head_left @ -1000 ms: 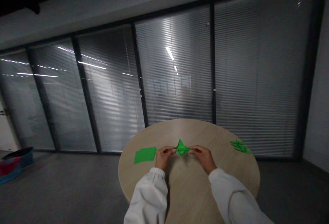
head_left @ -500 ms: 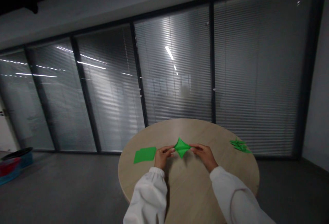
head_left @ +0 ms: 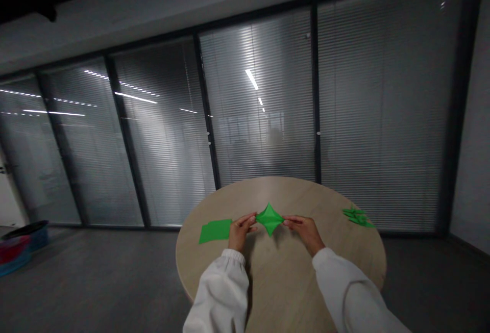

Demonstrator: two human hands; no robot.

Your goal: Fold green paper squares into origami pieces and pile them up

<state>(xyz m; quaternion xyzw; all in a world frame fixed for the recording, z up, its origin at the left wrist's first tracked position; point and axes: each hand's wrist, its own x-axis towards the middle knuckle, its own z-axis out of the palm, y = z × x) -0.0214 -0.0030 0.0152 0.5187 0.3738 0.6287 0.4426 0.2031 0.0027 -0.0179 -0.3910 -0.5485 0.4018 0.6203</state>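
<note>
A folded green paper piece [head_left: 270, 218], diamond-shaped, is held just above the round wooden table [head_left: 283, 277]. My left hand [head_left: 240, 231] pinches its left corner and my right hand [head_left: 304, 230] pinches its right corner. Both hands are closed on the paper, with white sleeves behind them. A flat stack of green paper squares [head_left: 215, 230] lies on the table left of my left hand.
Several folded green paper shapes [head_left: 357, 216] lie near the table's right edge. Behind the table runs a glass wall with closed blinds. Blue and red tubs [head_left: 21, 245] stand on the grey floor at far left.
The green piece has spread wider between my hands, from a narrow pointed shape to a flatter diamond. My left hand has shifted slightly left and up.
</note>
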